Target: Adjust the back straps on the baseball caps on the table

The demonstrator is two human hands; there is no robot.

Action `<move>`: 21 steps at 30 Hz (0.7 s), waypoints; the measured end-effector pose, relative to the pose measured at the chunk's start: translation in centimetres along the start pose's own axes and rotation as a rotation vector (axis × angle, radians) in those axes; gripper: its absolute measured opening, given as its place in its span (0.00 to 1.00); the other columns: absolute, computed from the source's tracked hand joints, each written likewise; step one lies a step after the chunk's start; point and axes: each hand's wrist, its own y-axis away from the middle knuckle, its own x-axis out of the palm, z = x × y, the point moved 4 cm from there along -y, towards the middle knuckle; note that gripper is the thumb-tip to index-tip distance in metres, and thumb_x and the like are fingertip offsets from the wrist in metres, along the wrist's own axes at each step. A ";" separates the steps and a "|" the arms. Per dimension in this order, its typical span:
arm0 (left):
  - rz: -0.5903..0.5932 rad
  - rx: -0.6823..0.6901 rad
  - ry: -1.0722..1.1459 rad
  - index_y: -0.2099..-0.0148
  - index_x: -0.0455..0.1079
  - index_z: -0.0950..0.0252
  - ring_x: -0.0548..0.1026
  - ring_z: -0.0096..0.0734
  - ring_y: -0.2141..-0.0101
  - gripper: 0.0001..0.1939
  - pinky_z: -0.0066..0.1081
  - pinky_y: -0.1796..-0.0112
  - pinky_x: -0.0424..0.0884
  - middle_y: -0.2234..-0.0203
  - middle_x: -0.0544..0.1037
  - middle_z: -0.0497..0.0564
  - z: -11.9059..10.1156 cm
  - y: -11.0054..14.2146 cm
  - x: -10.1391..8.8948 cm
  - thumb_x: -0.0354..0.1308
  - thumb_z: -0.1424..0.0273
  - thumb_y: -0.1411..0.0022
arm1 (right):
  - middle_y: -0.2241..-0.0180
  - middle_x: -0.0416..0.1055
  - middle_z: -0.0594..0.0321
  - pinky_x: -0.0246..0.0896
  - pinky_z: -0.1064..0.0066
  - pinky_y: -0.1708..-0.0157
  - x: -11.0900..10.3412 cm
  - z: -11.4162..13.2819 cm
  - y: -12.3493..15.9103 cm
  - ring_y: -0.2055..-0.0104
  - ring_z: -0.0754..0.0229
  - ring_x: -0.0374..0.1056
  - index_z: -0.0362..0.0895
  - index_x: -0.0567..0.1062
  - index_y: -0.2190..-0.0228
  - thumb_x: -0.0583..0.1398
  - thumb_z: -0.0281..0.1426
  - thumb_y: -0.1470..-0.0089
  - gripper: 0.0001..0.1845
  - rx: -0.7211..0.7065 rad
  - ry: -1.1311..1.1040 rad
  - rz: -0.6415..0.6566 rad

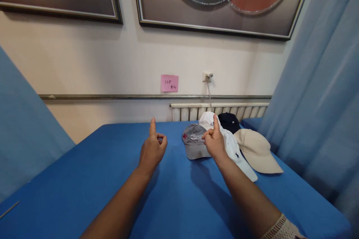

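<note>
Over the blue-covered table, my left hand (pixel 153 148) is raised with the index finger stretched up and the other fingers curled; nothing is in it. My right hand (pixel 215 140) makes the same shape, also without anything in it, in front of a group of caps. A grey cap with lettering (pixel 193 143) lies just left of it and is partly covered by its fingers. Behind are a white cap (pixel 206 118) and a dark navy cap (pixel 228 121). A pale blue cap (pixel 234 151) and a beige cap (pixel 255 147) lie to the right.
The blue tabletop (pixel 84 179) reaches back to a radiator (pixel 193 112) and a wall rail (pixel 126 97). Blue curtains hang on the left (pixel 25 127) and right (pixel 316 82). A thin stick (pixel 9 209) lies at the left edge. A pink note (pixel 169 83) and socket (pixel 207 77) are on the wall.
</note>
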 end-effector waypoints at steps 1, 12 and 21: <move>0.004 -0.001 0.003 0.28 0.35 0.62 0.76 0.28 0.72 0.46 0.27 0.68 0.67 0.67 0.80 0.47 0.0 0.0 0.1 0.56 0.71 0.41 | 0.76 0.73 0.71 0.64 0.72 0.71 0.0 -0.1 0.1 0.76 0.61 0.68 0.46 0.42 0.32 0.51 0.23 0.53 0.48 0.004 -0.005 0.006; 0.048 -0.010 -0.006 0.28 0.34 0.63 0.76 0.28 0.73 0.46 0.28 0.68 0.67 0.66 0.80 0.49 0.2 0.1 0.9 0.56 0.72 0.41 | 0.77 0.72 0.72 0.65 0.72 0.71 0.6 -1.0 0.6 0.77 0.62 0.68 0.45 0.44 0.33 0.51 0.23 0.55 0.48 0.065 -0.062 0.046; 0.116 -0.027 -0.002 0.28 0.34 0.62 0.76 0.29 0.73 0.45 0.28 0.69 0.65 0.66 0.80 0.49 1.1 0.7 2.5 0.55 0.72 0.40 | 0.77 0.71 0.71 0.64 0.72 0.77 1.9 -2.9 2.0 0.79 0.62 0.66 0.44 0.46 0.33 0.52 0.24 0.55 0.47 0.160 -0.177 0.105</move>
